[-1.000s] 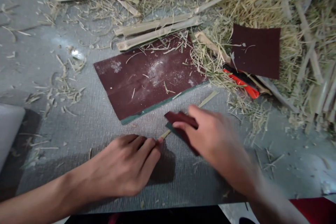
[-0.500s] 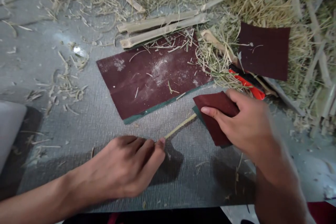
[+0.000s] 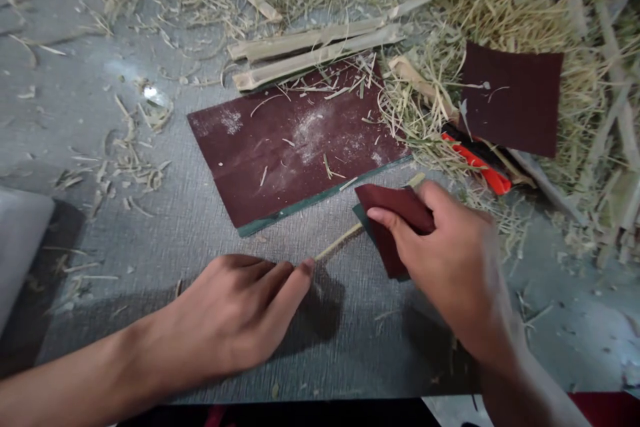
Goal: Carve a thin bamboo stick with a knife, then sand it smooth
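Observation:
My left hand (image 3: 255, 310) is closed on the near end of a thin pale stick (image 3: 340, 240), which looks like bamboo. My right hand (image 3: 447, 243) pinches a folded piece of reddish-brown sandpaper (image 3: 395, 213) with a green backing around the same stick. The stick's far tip shows just beyond the fold, above my right fingers. Beyond both hands lies a larger sheet of sandpaper (image 3: 295, 140), dusted with pale powder and a few shavings.
Split bamboo strips (image 3: 320, 57) rest along the large sheet's far edge. A heap of shavings (image 3: 500, 7) fills the back right. A smaller dark sandpaper square (image 3: 513, 100) lies there, beside a red and black object (image 3: 480, 163). A pale flat object (image 3: 20, 240) sits at the left.
My right hand has moved left along the stick with the folded sandpaper, and the stick's far tip now shows. My left hand stays nearly in place.

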`<state>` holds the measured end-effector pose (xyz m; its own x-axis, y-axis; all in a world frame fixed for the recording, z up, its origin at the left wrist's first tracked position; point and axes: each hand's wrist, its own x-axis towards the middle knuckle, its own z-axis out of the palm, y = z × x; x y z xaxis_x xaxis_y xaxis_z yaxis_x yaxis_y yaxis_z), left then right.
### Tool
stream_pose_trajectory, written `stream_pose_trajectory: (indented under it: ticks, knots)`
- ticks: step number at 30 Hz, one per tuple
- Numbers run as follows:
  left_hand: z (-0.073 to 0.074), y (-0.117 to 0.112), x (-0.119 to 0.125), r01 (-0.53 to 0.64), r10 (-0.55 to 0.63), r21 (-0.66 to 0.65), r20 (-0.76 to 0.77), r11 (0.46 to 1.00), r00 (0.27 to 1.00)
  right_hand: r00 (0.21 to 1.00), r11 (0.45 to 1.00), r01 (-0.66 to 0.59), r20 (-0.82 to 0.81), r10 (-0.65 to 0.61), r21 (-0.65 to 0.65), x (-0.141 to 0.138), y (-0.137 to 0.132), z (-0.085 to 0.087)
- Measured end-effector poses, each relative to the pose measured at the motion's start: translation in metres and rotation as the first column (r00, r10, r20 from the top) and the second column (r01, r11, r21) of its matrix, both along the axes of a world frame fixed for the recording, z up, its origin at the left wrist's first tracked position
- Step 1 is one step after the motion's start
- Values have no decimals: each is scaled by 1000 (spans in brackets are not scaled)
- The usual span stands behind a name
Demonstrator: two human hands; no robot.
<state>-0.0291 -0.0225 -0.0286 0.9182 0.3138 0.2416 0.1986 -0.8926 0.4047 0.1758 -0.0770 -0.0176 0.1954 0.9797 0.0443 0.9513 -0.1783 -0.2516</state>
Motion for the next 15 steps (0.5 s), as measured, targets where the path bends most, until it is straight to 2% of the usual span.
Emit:
stream_pose_trajectory:
  ticks: [2, 5, 9, 13, 15]
  knots:
    - [0, 0, -1, -8, 8, -16, -9, 1000, 1000, 999, 1000, -14, -35, 14, -23, 3, 0, -1]
    - [-1, 0, -4, -6, 3, -55, -48, 998, 999, 986, 989, -109, -138, 95, -97, 2, -1, -1]
    - [-2, 0, -4, -20, 17, -75, -50, 997, 999, 999, 1000, -24, -24, 24, -8, 0, -2, 0]
    - [-2, -1, -4, -7, 1, -85, -78, 996, 997, 986, 987, -125, -125, 113, -98, 0, -3, 0]
    - [-2, -1, -4, -9, 4, -73, -67, 997, 998, 991, 990, -106, -91, 98, -96, 5, -2, -1]
